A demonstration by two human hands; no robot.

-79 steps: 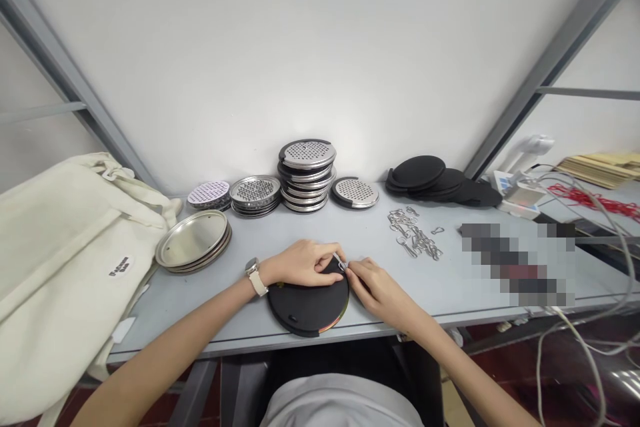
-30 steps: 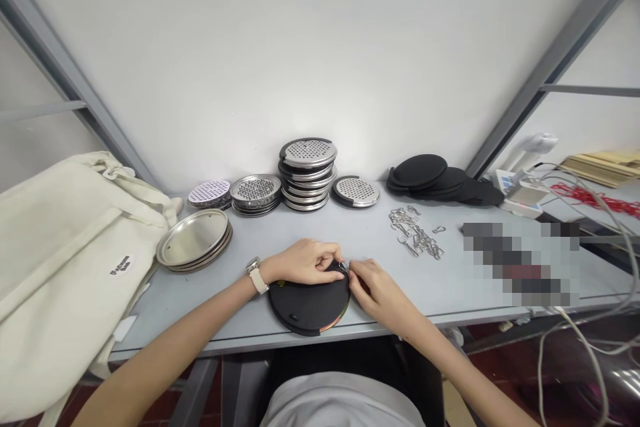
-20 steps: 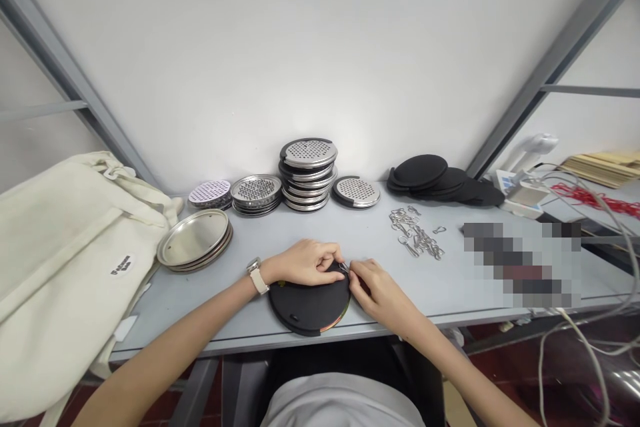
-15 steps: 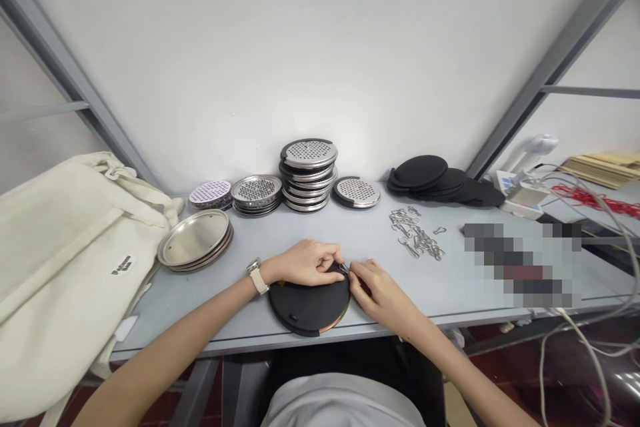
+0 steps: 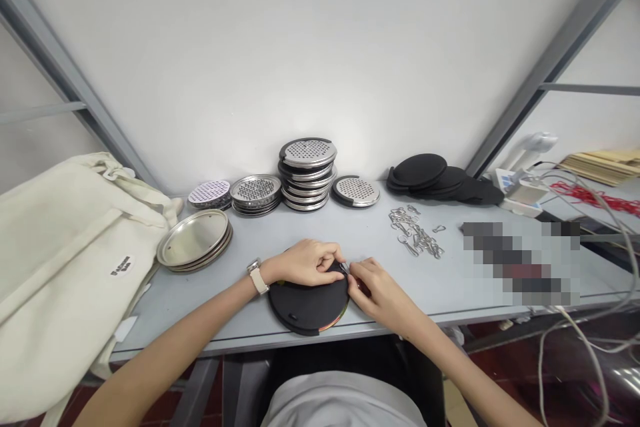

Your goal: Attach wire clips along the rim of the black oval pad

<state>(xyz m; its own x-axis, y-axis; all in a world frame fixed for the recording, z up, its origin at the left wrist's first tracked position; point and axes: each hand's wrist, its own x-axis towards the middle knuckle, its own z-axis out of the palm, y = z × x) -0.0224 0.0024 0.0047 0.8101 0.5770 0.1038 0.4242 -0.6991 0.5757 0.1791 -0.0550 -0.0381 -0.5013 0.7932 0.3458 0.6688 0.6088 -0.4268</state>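
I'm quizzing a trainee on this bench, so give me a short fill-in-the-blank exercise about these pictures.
The watch is on the ____ wrist.
The left hand and right hand meet at the rim of the black round pad, with a small metal clip between their ____.
The loose metal rings lie to the ____ of the pad.

Missing words: left; fingers; right.

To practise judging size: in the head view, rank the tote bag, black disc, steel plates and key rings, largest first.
Tote bag, largest. Black disc and steel plates look alike; the disc sits nearer the camera, so unsure. Key rings, smallest.
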